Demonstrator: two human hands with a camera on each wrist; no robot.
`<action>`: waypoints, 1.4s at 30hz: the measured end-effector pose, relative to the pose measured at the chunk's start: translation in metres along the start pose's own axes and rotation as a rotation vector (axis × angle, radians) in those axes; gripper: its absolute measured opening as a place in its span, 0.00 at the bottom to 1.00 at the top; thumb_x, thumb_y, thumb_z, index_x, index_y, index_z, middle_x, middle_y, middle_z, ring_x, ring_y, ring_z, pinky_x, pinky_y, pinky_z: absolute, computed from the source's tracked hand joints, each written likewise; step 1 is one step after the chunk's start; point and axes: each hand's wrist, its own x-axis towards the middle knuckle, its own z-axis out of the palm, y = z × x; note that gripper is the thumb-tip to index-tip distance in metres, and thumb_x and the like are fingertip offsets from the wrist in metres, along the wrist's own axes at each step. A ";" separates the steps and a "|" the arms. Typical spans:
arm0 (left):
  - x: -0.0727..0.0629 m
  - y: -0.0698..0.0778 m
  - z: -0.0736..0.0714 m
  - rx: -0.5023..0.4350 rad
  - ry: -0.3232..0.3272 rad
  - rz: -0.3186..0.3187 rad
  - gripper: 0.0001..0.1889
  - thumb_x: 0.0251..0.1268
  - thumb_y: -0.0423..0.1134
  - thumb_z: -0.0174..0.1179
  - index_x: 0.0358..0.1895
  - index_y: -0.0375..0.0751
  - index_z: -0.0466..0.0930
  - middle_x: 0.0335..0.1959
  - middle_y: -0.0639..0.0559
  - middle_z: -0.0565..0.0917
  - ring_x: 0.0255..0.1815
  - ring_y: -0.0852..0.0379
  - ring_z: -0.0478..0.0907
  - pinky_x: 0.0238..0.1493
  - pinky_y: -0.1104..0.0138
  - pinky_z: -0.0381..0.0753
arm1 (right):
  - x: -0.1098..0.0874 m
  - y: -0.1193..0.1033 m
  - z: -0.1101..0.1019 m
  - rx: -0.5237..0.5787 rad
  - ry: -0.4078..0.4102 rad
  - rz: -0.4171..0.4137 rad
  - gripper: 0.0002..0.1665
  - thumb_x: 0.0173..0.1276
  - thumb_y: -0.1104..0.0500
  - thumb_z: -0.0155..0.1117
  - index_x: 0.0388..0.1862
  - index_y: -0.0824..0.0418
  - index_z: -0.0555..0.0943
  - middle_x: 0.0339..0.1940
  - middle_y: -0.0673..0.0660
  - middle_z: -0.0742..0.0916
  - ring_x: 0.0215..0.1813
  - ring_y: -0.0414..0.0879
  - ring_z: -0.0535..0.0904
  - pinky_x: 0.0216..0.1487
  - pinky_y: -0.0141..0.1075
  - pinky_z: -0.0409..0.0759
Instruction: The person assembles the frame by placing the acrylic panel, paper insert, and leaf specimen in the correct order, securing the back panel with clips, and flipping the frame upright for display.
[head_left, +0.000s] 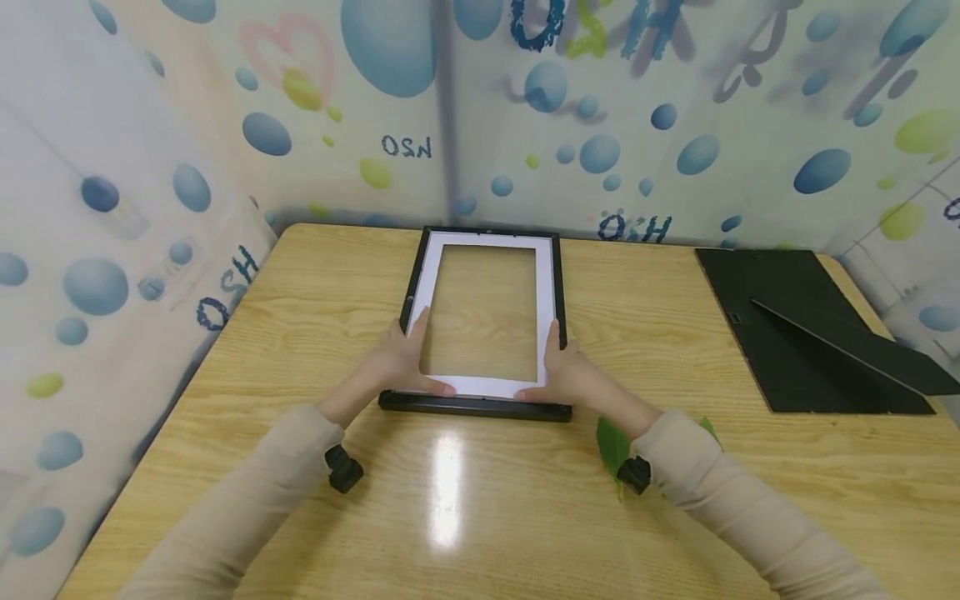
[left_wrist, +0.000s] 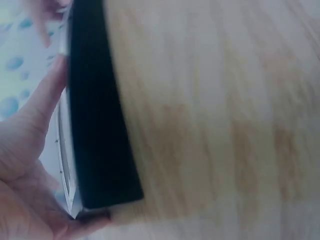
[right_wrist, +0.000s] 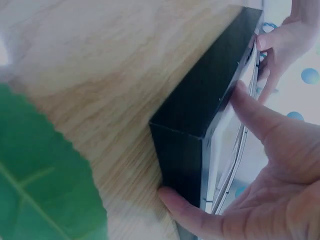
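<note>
A black picture frame [head_left: 480,406] lies on the table with a white mat [head_left: 487,386] in it; wood grain shows through the mat's window. My left hand [head_left: 405,360] holds the frame's near left corner. At the near right corner, my right hand [head_left: 572,375] grips in the same way. Both thumbs rest along the near edge, pointing toward each other, while fingers reach up the sides. In the right wrist view, a finger lies against the outer side of the frame [right_wrist: 185,120], and the mat's edge looks slightly bowed.
A black backing board [head_left: 795,292] with a propped-out stand leg [head_left: 862,350] lies at the right of the wooden table [head_left: 315,517]. Under my right forearm is a green leaf [head_left: 613,446]. A patterned wall covering [head_left: 487,125] rises behind the table's far edge.
</note>
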 end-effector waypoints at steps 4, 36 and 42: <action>0.000 0.004 0.005 0.027 0.046 -0.026 0.73 0.28 0.68 0.69 0.72 0.38 0.29 0.63 0.17 0.49 0.64 0.27 0.55 0.58 0.44 0.68 | 0.001 -0.005 0.003 -0.014 0.002 0.039 0.78 0.47 0.28 0.61 0.68 0.74 0.26 0.62 0.87 0.57 0.63 0.74 0.60 0.57 0.56 0.72; 0.031 -0.044 -0.017 -0.564 -0.038 -0.141 0.31 0.69 0.39 0.47 0.70 0.33 0.47 0.68 0.32 0.58 0.65 0.38 0.62 0.59 0.53 0.72 | 0.007 0.039 -0.019 0.375 -0.059 -0.041 0.46 0.63 0.54 0.61 0.69 0.74 0.49 0.59 0.74 0.72 0.55 0.58 0.74 0.52 0.43 0.76; 0.038 -0.058 -0.018 -0.635 -0.089 -0.118 0.33 0.68 0.40 0.49 0.71 0.36 0.46 0.68 0.34 0.57 0.66 0.40 0.61 0.60 0.53 0.72 | 0.005 0.053 -0.028 0.459 -0.124 0.000 0.38 0.65 0.55 0.57 0.65 0.77 0.57 0.57 0.73 0.73 0.54 0.56 0.75 0.50 0.41 0.79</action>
